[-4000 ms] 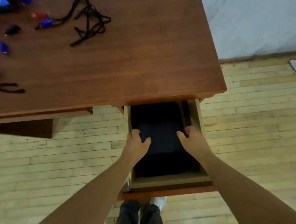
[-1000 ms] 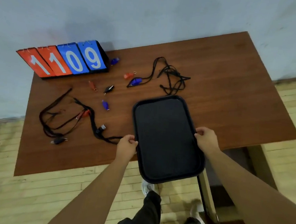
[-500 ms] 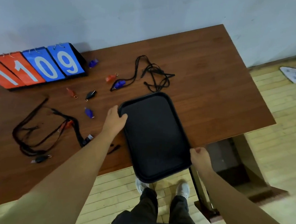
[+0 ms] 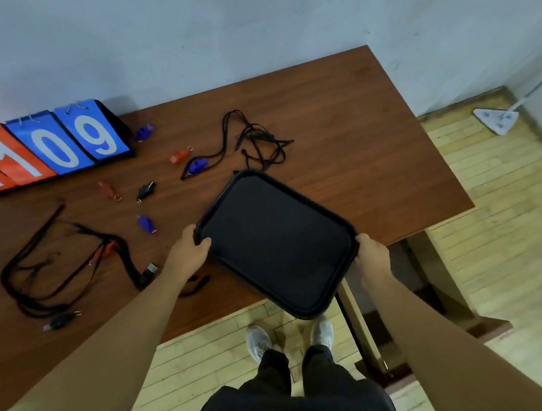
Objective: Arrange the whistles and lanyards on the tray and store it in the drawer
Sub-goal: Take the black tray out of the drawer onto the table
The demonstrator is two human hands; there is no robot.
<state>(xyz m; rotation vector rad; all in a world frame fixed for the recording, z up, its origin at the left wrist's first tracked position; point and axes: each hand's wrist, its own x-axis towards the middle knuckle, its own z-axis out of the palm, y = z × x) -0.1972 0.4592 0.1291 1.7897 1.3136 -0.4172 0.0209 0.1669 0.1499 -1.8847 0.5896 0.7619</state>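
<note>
Two grips steady the empty black rectangular plastic tray [image 4: 277, 238] at frame centre: my left hand [image 4: 189, 251] and right hand [image 4: 372, 257] each curl round an opposite rim, so it sits level over the brown wooden table [image 4: 348, 130]'s near edge, handy to the small coloured plastic whistles [image 4: 145, 223] and black cord lanyards [image 4: 258, 140] scattered left.

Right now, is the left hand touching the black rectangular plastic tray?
Touching. The head view shows the left hand gripping the tray rim, thumb curled over the edge.
</note>
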